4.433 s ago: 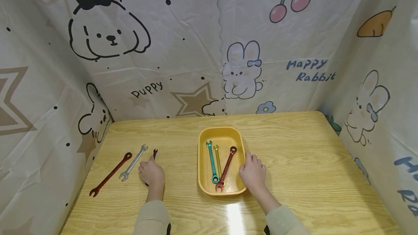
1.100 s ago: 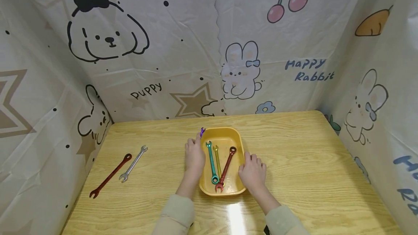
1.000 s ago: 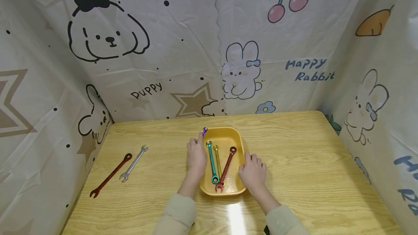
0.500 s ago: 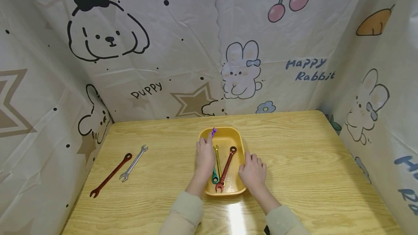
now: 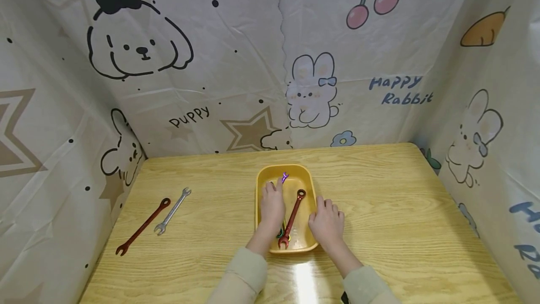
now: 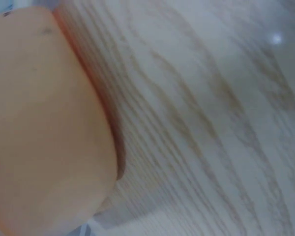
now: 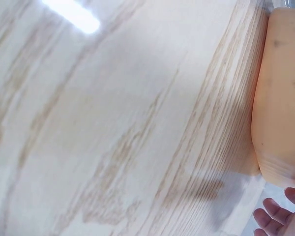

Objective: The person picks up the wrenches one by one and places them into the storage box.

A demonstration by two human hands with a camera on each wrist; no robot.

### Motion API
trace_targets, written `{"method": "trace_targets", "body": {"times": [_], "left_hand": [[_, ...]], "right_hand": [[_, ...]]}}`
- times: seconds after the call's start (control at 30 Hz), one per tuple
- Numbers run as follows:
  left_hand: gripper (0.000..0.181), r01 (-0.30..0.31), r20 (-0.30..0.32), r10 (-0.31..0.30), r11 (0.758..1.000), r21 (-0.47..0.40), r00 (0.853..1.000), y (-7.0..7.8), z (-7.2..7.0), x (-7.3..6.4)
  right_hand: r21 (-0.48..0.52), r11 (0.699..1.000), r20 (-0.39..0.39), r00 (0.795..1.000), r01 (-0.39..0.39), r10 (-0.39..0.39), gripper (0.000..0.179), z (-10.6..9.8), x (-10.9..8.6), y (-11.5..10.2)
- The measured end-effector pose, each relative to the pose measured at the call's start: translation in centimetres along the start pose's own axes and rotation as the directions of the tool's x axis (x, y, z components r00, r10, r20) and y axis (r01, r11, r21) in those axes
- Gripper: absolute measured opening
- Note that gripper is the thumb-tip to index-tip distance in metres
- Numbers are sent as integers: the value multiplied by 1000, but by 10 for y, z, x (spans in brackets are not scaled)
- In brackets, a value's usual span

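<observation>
My left hand [image 5: 273, 206] is inside the yellow tray [image 5: 313, 186], pinching a small purple wrench [image 5: 285, 176] whose open end sticks out past the index fingertip. Beneath that hand lie a green wrench [image 5: 280, 234] and a yellow wrench [image 5: 284, 223], both mostly covered. A red wrench [image 5: 294, 216] lies slanted in the tray's right half. At the right rim, my right hand [image 5: 327, 222] grips the tray. The left wrist view has only the tray's outer wall [image 6: 49, 118] and tabletop; in the right wrist view, several fingertips [image 7: 278, 212] show below the wall.
On the wooden table [image 5: 379, 191], left of the tray, lie a silver wrench [image 5: 172, 212] and a long dark red wrench [image 5: 143, 226]. A printed cloth [image 5: 236, 83] stands behind the table and along both sides.
My left hand picked up the purple wrench from the table at left, carried it right over the tray's left rim, and lowered it inside. The right hand stayed at the rim.
</observation>
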State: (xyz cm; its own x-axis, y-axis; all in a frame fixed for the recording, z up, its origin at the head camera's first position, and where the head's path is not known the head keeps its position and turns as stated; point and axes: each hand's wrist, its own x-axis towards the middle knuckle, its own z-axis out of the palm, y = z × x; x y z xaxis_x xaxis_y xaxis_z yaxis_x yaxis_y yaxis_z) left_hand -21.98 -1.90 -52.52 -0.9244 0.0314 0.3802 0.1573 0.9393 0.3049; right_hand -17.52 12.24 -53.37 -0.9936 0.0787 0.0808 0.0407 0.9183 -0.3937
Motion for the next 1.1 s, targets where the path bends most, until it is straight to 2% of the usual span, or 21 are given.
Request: {"method": "trace_targets", "body": {"times": [0.13, 0.3, 0.5, 0.6, 0.7, 0.93, 1.1], "left_hand": [[41, -7, 33, 6, 999, 44, 999, 1, 7, -2], [44, 5, 106, -12, 998, 63, 994, 3, 10, -5], [42, -33, 112, 22, 995, 96, 993, 3, 17, -11], [43, -34, 168, 16, 994, 103, 986, 5, 19, -12], [42, -31, 206, 9, 994, 105, 979, 6, 20, -12], [44, -13, 211, 1, 998, 56, 978, 9, 22, -14], [43, 2, 240, -12, 999, 42, 971, 9, 24, -15]], "right_hand": [[-5, 1000, -1, 1000, -1, 1, 41, 0, 0, 0], [-6, 1000, -1, 1000, -2, 2, 41, 0, 0, -1], [-5, 1000, -13, 1000, -1, 1, 42, -1, 0, -1], [-11, 1000, -19, 1000, 0, 0, 42, -1, 1, -1], [-15, 1000, -25, 1000, 0, -1, 42, 0, 1, -1], [-10, 1000, -39, 999, 2, -2, 42, 0, 0, 0], [-9, 1000, -36, 999, -1, 1, 42, 1, 0, 0]]}}
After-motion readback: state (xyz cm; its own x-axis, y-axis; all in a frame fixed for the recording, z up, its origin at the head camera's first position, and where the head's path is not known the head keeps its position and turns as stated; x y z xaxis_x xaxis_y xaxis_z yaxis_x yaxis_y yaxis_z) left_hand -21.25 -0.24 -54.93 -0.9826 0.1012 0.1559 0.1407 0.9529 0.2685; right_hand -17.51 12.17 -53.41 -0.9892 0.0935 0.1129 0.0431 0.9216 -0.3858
